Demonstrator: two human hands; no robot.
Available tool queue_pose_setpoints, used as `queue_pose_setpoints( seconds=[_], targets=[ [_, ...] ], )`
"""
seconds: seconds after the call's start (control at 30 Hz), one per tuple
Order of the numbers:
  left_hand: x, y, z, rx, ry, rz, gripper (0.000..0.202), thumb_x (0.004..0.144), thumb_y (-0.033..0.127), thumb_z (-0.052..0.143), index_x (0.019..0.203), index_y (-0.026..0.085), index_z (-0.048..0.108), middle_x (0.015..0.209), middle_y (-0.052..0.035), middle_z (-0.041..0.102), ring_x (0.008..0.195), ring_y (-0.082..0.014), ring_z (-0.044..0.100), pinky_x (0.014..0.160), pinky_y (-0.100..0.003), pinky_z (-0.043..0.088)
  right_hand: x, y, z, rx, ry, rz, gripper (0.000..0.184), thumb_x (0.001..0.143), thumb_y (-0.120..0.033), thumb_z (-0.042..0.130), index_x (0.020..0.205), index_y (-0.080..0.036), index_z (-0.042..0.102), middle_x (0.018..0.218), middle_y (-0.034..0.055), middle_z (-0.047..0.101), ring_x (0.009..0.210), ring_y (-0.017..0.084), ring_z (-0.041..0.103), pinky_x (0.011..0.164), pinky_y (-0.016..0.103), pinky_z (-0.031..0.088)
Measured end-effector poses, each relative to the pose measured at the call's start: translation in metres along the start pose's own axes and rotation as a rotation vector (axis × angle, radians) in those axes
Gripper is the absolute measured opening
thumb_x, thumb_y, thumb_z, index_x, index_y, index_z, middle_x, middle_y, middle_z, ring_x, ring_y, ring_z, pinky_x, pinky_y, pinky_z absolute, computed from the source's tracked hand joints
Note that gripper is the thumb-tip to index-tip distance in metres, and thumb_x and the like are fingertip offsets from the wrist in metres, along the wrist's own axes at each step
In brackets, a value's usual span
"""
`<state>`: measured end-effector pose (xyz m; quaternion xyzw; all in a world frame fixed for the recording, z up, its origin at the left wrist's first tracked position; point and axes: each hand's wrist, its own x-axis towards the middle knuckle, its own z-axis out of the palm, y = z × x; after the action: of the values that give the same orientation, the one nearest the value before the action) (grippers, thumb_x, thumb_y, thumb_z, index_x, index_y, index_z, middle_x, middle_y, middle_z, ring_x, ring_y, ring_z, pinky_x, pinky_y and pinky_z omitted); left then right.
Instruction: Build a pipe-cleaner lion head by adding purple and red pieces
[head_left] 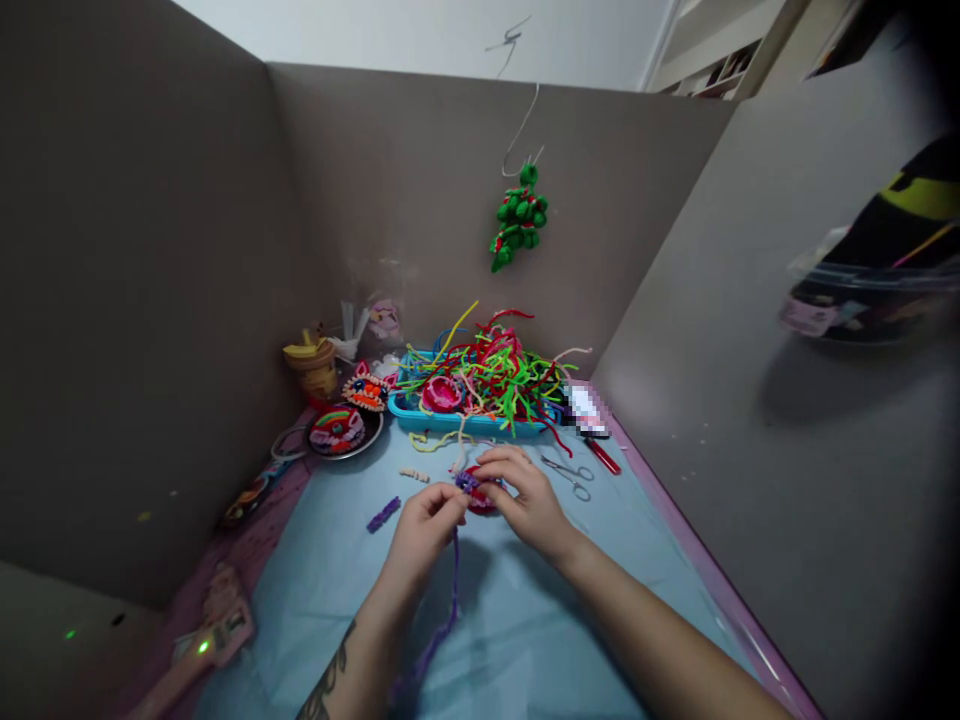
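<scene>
My left hand (426, 528) pinches a long purple pipe cleaner (455, 575), whose tail hangs down toward the front of the table. Over a round red and pink pipe-cleaner piece (481, 499) curl the fingers of my right hand (528, 500). Coiled purple (466, 482) shows at the piece's upper left, between both hands' fingertips. The fingers hide much of the piece. Left of my hands lie a short purple coil (383, 514) and a small cream coil (415, 475).
Behind my hands a blue tray (480, 426) overflows with coloured pipe cleaners. Scissors (570, 474) and a red-handled tool (602, 456) lie to the right. A metal bowl (373, 436) holds finished pieces at left. Grey panels enclose three sides; a green ornament (519, 215) hangs behind.
</scene>
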<state>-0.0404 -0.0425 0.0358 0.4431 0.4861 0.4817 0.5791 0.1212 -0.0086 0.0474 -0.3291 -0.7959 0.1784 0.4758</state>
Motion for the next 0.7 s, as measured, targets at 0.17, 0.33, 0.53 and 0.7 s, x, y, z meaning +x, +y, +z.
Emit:
queue_pose_setpoints(
  seconds=[0.17, 0.33, 0.53, 0.7],
  targets=[
    [-0.008, -0.008, 0.007, 0.005, -0.066, -0.002, 0.019, 0.074, 0.031, 0.057, 0.064, 0.015, 0.053, 0.054, 0.0056, 0.043, 0.047, -0.0067, 0.032, 0.047, -0.019, 0.025, -0.013, 0.003, -0.004, -0.061, 0.001, -0.096, 0.015, 0.085, -0.011, 0.050, 0.087, -0.021, 0.061, 0.089, 0.0059, 0.062, 0.092, 0.021, 0.054, 0.085, 0.039, 0.043],
    [-0.014, -0.011, 0.010, 0.393, -0.085, 0.244, 0.020, 0.083, 0.027, 0.047, 0.068, 0.016, 0.054, 0.066, -0.0003, 0.054, 0.059, -0.0119, 0.046, 0.057, -0.023, 0.035, -0.020, 0.003, -0.010, -0.108, -0.193, -0.005, 0.013, 0.084, -0.014, 0.045, 0.079, -0.020, 0.055, 0.082, 0.0059, 0.059, 0.086, 0.021, 0.050, 0.081, 0.039, 0.040],
    [-0.012, -0.005, 0.012, 1.363, 0.052, 0.730, 0.020, 0.082, 0.010, 0.045, 0.075, 0.018, 0.061, 0.070, -0.0054, 0.059, 0.071, -0.0202, 0.050, 0.061, -0.030, 0.032, -0.037, 0.005, -0.008, 0.668, -0.368, 0.774, 0.012, 0.073, -0.023, 0.051, 0.066, -0.020, 0.042, 0.057, -0.0034, 0.043, 0.051, 0.011, 0.037, 0.044, 0.021, 0.027],
    [-0.013, -0.005, 0.017, 1.437, 0.034, 0.784, 0.019, 0.080, 0.007, 0.047, 0.075, 0.019, 0.060, 0.070, -0.0046, 0.059, 0.071, -0.0204, 0.050, 0.060, -0.030, 0.032, -0.054, 0.006, -0.007, 1.193, -0.271, 0.992, 0.019, 0.064, -0.023, 0.062, 0.069, -0.019, 0.044, 0.062, -0.0032, 0.045, 0.051, 0.009, 0.039, 0.040, 0.018, 0.020]
  ],
)
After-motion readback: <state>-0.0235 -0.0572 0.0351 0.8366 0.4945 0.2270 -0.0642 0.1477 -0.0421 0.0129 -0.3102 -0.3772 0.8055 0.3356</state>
